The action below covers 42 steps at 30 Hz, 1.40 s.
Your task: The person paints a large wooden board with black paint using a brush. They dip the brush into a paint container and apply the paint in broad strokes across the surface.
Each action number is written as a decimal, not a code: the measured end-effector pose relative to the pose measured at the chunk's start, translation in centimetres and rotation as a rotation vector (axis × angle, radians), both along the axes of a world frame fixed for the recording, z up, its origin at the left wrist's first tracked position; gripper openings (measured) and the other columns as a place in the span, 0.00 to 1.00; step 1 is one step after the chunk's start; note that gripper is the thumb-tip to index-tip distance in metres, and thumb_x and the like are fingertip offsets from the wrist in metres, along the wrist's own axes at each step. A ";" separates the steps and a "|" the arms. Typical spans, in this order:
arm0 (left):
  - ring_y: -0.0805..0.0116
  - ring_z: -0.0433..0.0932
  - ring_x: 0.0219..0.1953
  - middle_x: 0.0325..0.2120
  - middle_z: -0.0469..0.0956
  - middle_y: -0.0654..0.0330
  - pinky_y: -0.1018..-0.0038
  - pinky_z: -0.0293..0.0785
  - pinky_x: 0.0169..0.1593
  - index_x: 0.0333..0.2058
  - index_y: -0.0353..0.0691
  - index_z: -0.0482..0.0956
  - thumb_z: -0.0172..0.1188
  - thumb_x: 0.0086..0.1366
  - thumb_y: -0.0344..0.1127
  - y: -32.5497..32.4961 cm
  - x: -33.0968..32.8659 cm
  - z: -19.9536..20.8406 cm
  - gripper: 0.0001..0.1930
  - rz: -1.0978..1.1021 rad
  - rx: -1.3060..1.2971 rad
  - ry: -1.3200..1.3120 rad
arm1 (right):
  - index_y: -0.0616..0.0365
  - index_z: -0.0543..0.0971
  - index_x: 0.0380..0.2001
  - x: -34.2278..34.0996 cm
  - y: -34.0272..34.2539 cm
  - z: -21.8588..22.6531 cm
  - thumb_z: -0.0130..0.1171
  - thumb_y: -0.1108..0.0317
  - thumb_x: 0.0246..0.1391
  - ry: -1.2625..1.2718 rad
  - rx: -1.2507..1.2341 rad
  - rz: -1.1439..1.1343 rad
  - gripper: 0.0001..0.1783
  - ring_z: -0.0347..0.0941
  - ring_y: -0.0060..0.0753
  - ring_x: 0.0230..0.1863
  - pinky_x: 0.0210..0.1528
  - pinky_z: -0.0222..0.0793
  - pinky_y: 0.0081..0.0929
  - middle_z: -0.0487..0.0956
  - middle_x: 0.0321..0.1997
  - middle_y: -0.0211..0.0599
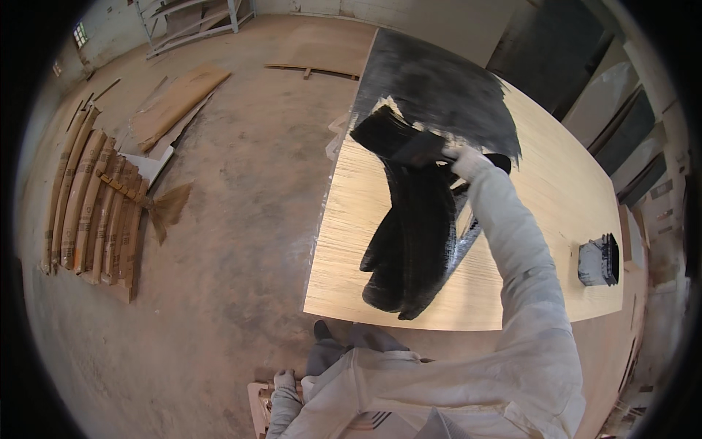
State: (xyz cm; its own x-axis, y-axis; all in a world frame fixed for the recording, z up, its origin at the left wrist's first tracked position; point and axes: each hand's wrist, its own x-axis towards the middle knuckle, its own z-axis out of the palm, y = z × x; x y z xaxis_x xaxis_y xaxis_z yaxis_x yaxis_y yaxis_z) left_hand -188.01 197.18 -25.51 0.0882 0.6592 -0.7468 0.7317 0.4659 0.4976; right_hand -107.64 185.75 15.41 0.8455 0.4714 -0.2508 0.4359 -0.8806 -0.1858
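Note:
A large pale wood-grain panel point(468, 289) lies before me, its far part covered with smeared black paint point(439, 80). Thick, wet-looking black strokes point(424, 234) run down its left middle. Over the panel, my right hand point(468, 162), in a pale glove, is closed round a wide, flat black spreading tool point(420, 148). Paint and tool are much the same black, so the tool's outline is hard to make out. Low at my left side, my left hand point(284, 379), gloved too, looks closed at the edge of a brownish frame-like object point(259, 406); its fingers are small and partly hidden.
A paint-stained rectangular container point(598, 262) stands on the panel's right end. Long cardboard-wrapped bundles point(91, 205) lie on the floor at left, with a straw broom point(167, 206) on them. Flat cardboard point(179, 106) lies farther back. Dark panels point(545, 55) lean along the right wall.

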 end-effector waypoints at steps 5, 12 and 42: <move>0.63 0.84 0.38 0.33 0.88 0.54 0.64 0.80 0.46 0.40 0.32 0.88 0.70 0.60 0.41 2.5 7.0 0.4 0.17 -0.070 -0.035 -0.104 | 0.46 0.83 0.64 9.3 -15.7 -2.6 0.66 0.70 0.60 0.175 0.333 -0.446 0.27 0.82 0.44 0.62 0.62 0.74 0.34 0.87 0.59 0.42; 0.55 0.87 0.43 0.38 0.89 0.47 0.63 0.80 0.52 0.42 0.33 0.89 0.71 0.59 0.42 2.3 4.3 0.5 0.19 -0.175 -0.071 0.141 | 0.50 0.79 0.67 1.7 -8.2 -2.3 0.64 0.71 0.57 -0.015 0.094 -0.092 0.32 0.80 0.48 0.64 0.66 0.72 0.36 0.84 0.62 0.47; 0.54 0.86 0.46 0.41 0.88 0.47 0.63 0.81 0.54 0.48 0.28 0.86 0.70 0.62 0.40 -6.9 -3.9 0.1 0.22 0.030 -0.044 0.195 | 0.34 0.81 0.66 -6.9 3.6 2.9 0.63 0.75 0.57 0.151 -0.016 0.366 0.34 0.80 0.42 0.63 0.68 0.72 0.33 0.85 0.63 0.39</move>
